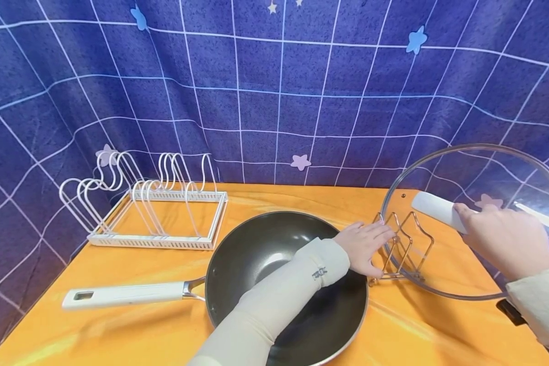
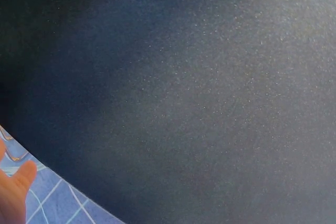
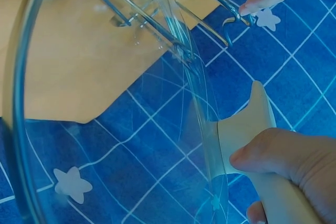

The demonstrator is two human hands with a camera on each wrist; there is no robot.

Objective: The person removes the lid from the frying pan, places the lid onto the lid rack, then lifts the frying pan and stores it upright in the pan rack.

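Observation:
My right hand [image 1: 508,239] grips the white handle [image 3: 257,150] of a round glass lid [image 1: 476,168], its thumb along the handle. The lid is tilted up on edge, and its metal rim overlaps a small copper-coloured wire rack [image 1: 404,249] in the head view. My left hand [image 1: 363,246] reaches across a dark wok [image 1: 242,259], its fingers fairly straight and touching the rack's left side, thumb spread apart. In the right wrist view those fingers [image 3: 262,3] meet the end of the rack's wires. The wok's inner surface fills most of the left wrist view.
The wok's long white handle [image 1: 123,296] points left along the orange tabletop [image 1: 155,325]. A white rack [image 1: 151,241] with several wire loops stands at the back left. Behind the table hangs a blue gridded cloth [image 1: 256,112] with stars.

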